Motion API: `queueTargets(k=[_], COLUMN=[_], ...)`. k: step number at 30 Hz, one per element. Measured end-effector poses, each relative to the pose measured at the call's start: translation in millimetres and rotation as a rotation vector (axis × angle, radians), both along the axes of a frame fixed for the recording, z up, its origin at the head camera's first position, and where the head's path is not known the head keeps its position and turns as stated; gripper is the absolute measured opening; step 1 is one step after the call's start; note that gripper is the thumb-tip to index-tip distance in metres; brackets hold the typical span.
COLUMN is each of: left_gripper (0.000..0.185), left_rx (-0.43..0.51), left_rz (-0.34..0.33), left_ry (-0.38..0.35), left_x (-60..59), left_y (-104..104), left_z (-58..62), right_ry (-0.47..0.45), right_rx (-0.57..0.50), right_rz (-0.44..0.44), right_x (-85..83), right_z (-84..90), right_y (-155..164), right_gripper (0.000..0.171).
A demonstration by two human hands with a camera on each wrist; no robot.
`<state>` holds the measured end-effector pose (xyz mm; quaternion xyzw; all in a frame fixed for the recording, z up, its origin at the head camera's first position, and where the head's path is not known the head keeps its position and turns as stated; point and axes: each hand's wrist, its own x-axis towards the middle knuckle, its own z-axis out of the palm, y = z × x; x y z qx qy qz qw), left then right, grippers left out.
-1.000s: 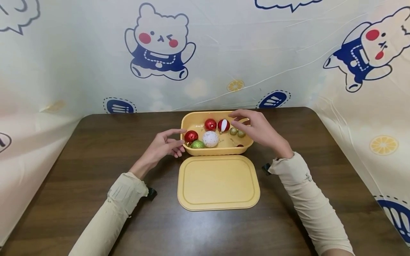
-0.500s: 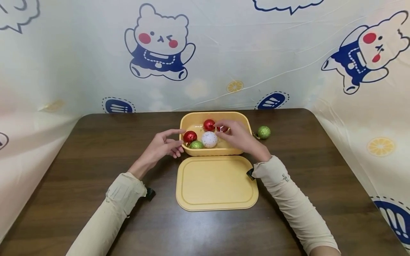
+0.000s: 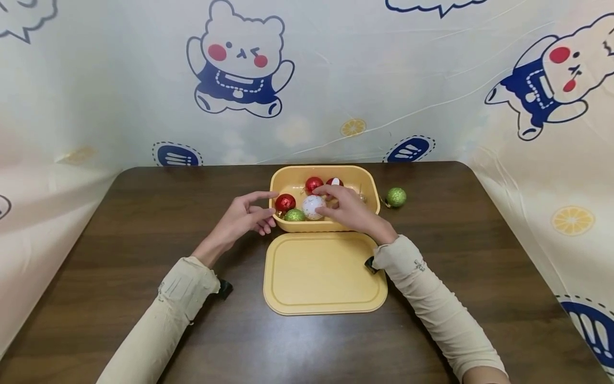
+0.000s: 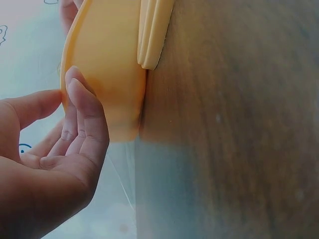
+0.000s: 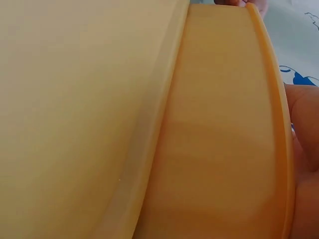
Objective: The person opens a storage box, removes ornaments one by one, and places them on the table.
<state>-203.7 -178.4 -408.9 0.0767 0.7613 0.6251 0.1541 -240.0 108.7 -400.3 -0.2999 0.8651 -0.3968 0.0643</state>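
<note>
A yellow plastic box (image 3: 314,226) holds several Christmas balls. My left hand (image 3: 244,216) holds its left end, with thumb and fingers at the rim, as the left wrist view also shows. Inside, my right hand (image 3: 350,208) has thumb and index finger round the right side of a speckled white Christmas ball (image 3: 310,208). Left of that ball lie a red ball (image 3: 285,202) and a glittery green ball (image 3: 294,215). Behind are another red ball (image 3: 314,184) and a red-and-white ball (image 3: 335,182), partly covered by the right hand. The box wall hides the fingertips in the right wrist view.
The flat yellow lid (image 3: 326,274) lies on the dark wooden table (image 3: 158,224), directly in front of the box. A second glittery green ball (image 3: 396,197) sits on the table just right of the box. A printed cloth (image 3: 316,80) hangs behind the table.
My right hand has moved left from the box's right end, past the red-and-white ball, to the white ball. The green ball right of the box has come into view. The left hand stays put.
</note>
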Motion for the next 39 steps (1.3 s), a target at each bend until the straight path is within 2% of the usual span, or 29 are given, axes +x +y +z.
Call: queueTargets(k=[3,10,20,39], left_gripper=[0.047,0.046,0.047,0.048], left_rx=[0.0,0.014,0.02,0.025], left_rz=[0.0,-0.001,-0.001,-0.006], left_ry=[0.005,0.009,0.014,0.013], left_x=[0.1,0.4,0.0,-0.5], left_y=[-0.2,0.6,0.1,-0.5], left_z=[0.2,0.8,-0.1,-0.1], right_ry=[-0.002,-0.026,-0.022,-0.038], right_rx=[0.032,0.074,0.07,0.046], right_rz=[0.014,0.031,0.036,0.018], right_x=[0.0,-1.0,-2.5,-2.3], right_z=[-0.4,0.3,0.3,0.6], right_y=[-0.1,0.0,-1.1,1.0], right_gripper=[0.043,0.063,0.047,0.046])
